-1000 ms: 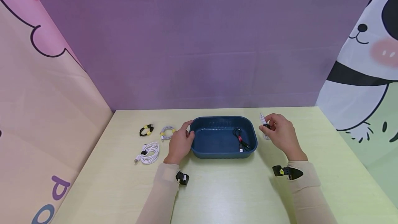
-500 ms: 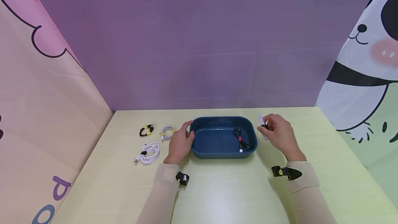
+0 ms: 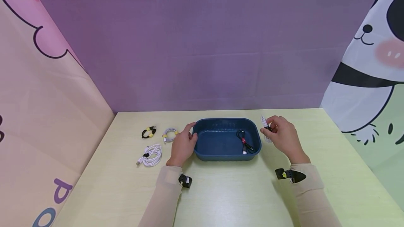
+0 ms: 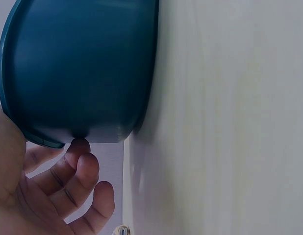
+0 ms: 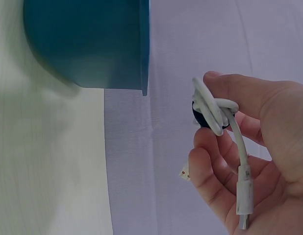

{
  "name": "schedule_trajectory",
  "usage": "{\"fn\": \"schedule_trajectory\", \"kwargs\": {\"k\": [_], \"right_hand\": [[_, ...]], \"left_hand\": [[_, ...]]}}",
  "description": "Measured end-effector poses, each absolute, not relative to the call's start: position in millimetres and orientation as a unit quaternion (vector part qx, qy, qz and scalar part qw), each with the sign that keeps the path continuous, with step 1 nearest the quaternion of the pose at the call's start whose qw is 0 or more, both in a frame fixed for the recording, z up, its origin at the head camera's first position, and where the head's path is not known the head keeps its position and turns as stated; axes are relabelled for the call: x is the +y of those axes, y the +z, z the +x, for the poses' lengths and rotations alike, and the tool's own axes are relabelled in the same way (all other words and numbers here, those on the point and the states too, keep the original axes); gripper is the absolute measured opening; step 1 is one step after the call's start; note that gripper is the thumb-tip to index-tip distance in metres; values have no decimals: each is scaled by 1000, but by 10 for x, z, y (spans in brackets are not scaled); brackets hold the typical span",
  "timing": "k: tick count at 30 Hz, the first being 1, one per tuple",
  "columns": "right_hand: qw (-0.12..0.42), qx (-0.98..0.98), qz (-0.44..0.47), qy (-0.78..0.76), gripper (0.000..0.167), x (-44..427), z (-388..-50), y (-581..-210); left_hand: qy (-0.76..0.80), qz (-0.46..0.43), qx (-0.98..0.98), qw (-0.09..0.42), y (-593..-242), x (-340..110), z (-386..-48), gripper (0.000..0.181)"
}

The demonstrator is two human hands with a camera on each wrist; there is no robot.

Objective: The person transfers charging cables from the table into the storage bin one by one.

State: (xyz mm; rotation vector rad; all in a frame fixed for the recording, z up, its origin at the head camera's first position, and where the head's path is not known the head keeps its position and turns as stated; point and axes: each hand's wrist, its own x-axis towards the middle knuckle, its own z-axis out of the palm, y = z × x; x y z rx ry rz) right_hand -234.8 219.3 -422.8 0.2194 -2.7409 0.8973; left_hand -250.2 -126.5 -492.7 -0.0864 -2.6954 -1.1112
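A dark blue tray (image 3: 221, 157) stands on the table, a black cable (image 3: 243, 140) with a red tie lying inside at its right. My left hand (image 3: 183, 146) grips the tray's left rim, thumb on the rim and fingertips against the outer wall in the left wrist view. Just right of the tray, my right hand (image 3: 285, 137) pinches a bundled white cable (image 3: 265, 123) by its black tie. In the right wrist view the white cable (image 5: 210, 110) is between thumb and fingers, its metal plug hanging by the palm, apart from the tray (image 5: 92, 44).
Left of the tray lie a black coil (image 3: 148, 132) with yellow ties, a whitish coil (image 3: 170, 135) with yellow ties and a larger white cable (image 3: 153, 155) with a black tie. A purple cloth (image 3: 202, 45) hangs behind the table.
My right hand has shifted slightly left toward the tray with the white cable in its grip. My left hand and the tray have kept their places.
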Motion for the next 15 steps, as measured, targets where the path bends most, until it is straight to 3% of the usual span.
{"fn": "schedule_trajectory", "kwargs": {"k": [15], "right_hand": [[122,-941,76,306,30,2170,-2347,-4234]], "left_hand": [[-374,-24,-921,104,-4921,-1260,-2504,46]]}}
